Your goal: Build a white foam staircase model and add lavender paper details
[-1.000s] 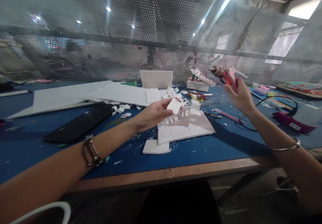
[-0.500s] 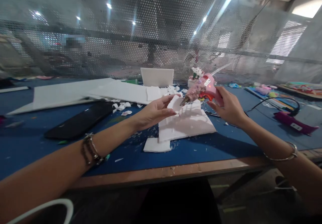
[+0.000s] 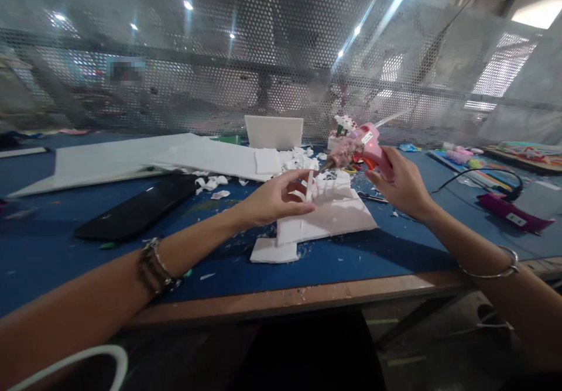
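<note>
The left hand (image 3: 272,201) is pinching a small white piece (image 3: 309,186) edge-on between thumb and fingers. The right hand (image 3: 406,183) is gripping a pink glue gun (image 3: 371,142), whose nozzle (image 3: 328,164) is pointing toward the piece's top. Beneath, a white board (image 3: 329,221) is lying on the blue table (image 3: 342,274).

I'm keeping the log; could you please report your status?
Left hand pinching small white piece. Right hand gripping pink glue gun, nozzle nearby. White scraps beyond.

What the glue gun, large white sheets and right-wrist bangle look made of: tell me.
Glue gun: body probably smooth plastic, pink and moulded-looking. Large white sheets: likely matte foam, flat without bright glints. Bangle: apparently polished metal, silvery highlights.
</note>
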The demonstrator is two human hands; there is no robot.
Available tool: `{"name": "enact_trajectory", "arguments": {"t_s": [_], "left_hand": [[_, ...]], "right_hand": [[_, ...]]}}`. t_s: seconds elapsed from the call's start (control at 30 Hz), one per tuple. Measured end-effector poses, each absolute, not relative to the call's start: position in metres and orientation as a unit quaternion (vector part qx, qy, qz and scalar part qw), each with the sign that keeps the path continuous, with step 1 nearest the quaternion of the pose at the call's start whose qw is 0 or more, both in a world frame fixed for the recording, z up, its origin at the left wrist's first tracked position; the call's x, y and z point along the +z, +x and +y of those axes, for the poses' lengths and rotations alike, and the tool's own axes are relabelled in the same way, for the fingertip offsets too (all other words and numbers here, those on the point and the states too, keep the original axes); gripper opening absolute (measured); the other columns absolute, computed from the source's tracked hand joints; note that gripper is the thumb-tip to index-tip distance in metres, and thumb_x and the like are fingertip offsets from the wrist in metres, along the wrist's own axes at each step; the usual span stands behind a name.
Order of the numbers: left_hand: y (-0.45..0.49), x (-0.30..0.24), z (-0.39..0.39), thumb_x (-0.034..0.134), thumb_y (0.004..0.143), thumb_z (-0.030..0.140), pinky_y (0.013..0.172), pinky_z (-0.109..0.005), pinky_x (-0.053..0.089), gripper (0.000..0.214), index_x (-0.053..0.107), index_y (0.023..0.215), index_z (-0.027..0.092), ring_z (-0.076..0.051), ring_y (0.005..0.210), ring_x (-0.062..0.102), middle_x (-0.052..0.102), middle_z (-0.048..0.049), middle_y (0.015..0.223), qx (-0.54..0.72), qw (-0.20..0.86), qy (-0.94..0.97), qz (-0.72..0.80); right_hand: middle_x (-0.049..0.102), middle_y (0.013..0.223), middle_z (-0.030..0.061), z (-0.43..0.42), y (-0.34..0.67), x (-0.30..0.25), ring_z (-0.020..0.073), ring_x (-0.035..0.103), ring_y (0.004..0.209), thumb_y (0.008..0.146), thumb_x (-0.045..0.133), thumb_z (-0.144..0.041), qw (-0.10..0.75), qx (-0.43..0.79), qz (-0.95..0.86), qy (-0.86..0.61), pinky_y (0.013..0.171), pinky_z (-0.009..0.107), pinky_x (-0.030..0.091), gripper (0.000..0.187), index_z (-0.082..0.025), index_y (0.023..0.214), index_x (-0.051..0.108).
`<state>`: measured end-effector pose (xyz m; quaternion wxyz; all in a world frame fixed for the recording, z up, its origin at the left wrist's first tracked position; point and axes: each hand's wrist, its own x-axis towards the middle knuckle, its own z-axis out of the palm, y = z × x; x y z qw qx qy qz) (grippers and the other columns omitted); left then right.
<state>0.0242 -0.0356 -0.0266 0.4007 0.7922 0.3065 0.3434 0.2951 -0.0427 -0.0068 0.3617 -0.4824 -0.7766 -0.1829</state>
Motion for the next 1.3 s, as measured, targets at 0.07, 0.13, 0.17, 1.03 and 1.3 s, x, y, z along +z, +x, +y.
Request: {"name": "enact_trajectory", "arguments": {"t_s": [0.07, 0.13, 0.17, 1.03, 1.3], "left_hand": [[0.022, -0.029, -0.034, 0.067, 0.069, 0.039, 0.083, -0.035, 0.048, 0.071, 0.04, 0.132, 0.021, -0.026, 0.103, 0.052, 0.042, -0.0134, 0.128, 0.342, 0.338, 0.812, 0.33], [0.02, -0.031, -0.032, 0.066, 0.07, 0.042, 0.081, -0.034, 0.048, 0.07, 0.04, 0.133, 0.025, -0.024, 0.099, 0.052, 0.04, -0.0122, 0.127, 0.335, 0.282, 0.832, 0.341], [0.019, -0.031, -0.031, 0.066, 0.071, 0.043, 0.081, -0.034, 0.048, 0.071, 0.039, 0.133, 0.026, -0.024, 0.098, 0.053, 0.04, -0.0119, 0.127, 0.328, 0.261, 0.841, 0.343], [0.008, -0.033, -0.018, 0.062, 0.07, 0.053, 0.094, -0.044, 0.037, 0.074, 0.039, 0.133, 0.022, -0.036, 0.116, 0.041, 0.04, -0.0132, 0.127, 0.228, 0.161, 0.873, 0.399], [0.008, -0.034, -0.018, 0.061, 0.069, 0.054, 0.087, -0.04, 0.041, 0.074, 0.039, 0.133, 0.024, -0.037, 0.11, 0.045, 0.04, -0.0134, 0.124, 0.222, 0.164, 0.869, 0.411]], "right_hand": [[0.062, 0.092, 0.0103, -0.039, 0.3, -0.004, 0.0215, 0.056, 0.072, 0.082, 0.044, -0.052, 0.359, -0.185, -0.775, -0.486, 0.06, 0.032, 0.04, 0.042, -0.02, 0.109, 0.047], [0.062, 0.089, 0.01, -0.032, 0.311, -0.002, 0.0208, 0.054, 0.07, 0.081, 0.046, -0.051, 0.351, -0.192, -0.774, -0.49, 0.059, 0.032, 0.039, 0.041, -0.02, 0.109, 0.048], [0.062, 0.088, 0.0097, -0.028, 0.318, -0.001, 0.0204, 0.053, 0.069, 0.081, 0.047, -0.05, 0.344, -0.195, -0.775, -0.494, 0.06, 0.032, 0.038, 0.041, -0.02, 0.109, 0.048], [0.064, 0.096, 0.0123, -0.005, 0.365, -0.007, 0.026, 0.058, 0.083, 0.082, 0.043, -0.045, 0.205, -0.135, -0.84, -0.484, 0.069, 0.036, 0.042, 0.039, -0.018, 0.107, 0.053], [0.063, 0.09, 0.0106, -0.001, 0.368, -0.009, 0.0243, 0.057, 0.077, 0.083, 0.042, -0.043, 0.21, -0.145, -0.832, -0.493, 0.065, 0.034, 0.04, 0.033, -0.019, 0.104, 0.051]]}}
